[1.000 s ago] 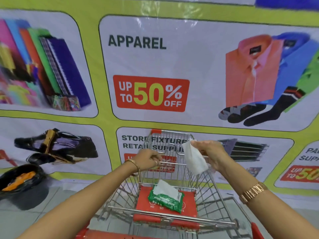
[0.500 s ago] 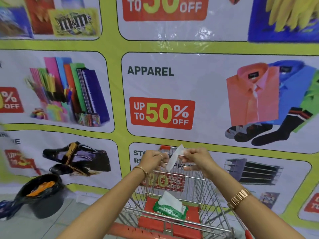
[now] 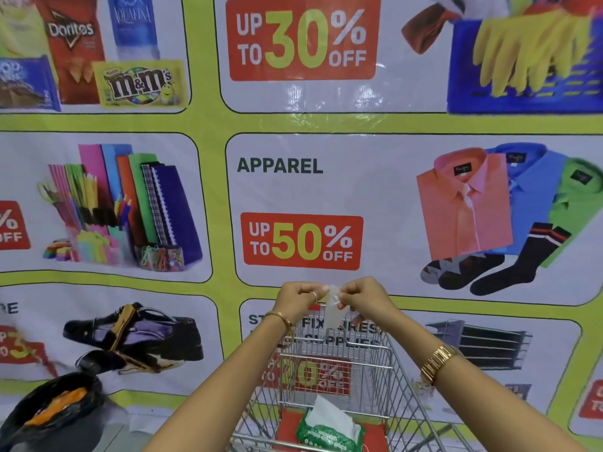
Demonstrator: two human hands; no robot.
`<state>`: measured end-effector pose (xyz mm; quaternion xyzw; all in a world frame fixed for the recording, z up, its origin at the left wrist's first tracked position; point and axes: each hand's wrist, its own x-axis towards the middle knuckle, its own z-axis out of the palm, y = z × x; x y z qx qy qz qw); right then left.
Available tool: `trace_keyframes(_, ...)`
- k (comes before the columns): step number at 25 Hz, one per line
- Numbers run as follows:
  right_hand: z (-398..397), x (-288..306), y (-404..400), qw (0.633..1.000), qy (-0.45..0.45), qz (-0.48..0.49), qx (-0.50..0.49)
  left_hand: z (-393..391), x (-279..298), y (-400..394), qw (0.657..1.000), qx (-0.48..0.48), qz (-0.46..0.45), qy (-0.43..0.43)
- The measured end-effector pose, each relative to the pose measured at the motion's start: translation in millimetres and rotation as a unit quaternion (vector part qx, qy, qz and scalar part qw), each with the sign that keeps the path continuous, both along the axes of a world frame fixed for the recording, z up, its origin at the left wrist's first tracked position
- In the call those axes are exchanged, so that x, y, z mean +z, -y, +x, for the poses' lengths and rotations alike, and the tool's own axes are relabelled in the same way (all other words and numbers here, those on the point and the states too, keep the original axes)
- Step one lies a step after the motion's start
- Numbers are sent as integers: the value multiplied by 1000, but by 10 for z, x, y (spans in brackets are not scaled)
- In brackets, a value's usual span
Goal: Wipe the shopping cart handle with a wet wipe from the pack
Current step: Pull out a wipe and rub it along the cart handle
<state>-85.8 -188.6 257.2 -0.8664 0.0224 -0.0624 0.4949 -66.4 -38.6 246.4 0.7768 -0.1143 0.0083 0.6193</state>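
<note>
My left hand and my right hand are raised close together above the cart, both pinching the top edge of a thin white wet wipe that hangs down between them. The green wet wipe pack lies on the red child seat flap of the wire shopping cart, with a white wipe sticking up out of its opening. The cart handle is out of view below the frame.
A large printed banner with store adverts fills the wall right behind the cart. A black lined bin holding something orange stands on the floor at the lower left.
The view has tilted upward, so the cart sits lower in frame. My hands rose and came together; the wipe, first hanging from my right hand, is now held by both.
</note>
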Motion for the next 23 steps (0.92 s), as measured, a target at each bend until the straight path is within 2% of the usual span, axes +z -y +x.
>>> trace_keyframes(6, 98, 9, -153, 999, 3, -50, 6, 193, 39, -40, 1000, 11, 16, 16)
trace_keyframes(13, 125, -69, -115, 999, -5, -9, -43, 360, -53, -220, 994, 92, -53, -20)
trace_keyframes(16, 125, -67, -16, 990, -11, 85, -110, 456, -67, -345, 979, 148, -122, -74)
trace_keyframes(19, 92, -30, 107, 959, -17, 214, -185, 507, -78, -446, 950, 200, -200, -131)
trace_keyframes(23, 17, -33, 273, 930, -47, 301, -206, 501, -148, -522, 933, 195, -243, -178)
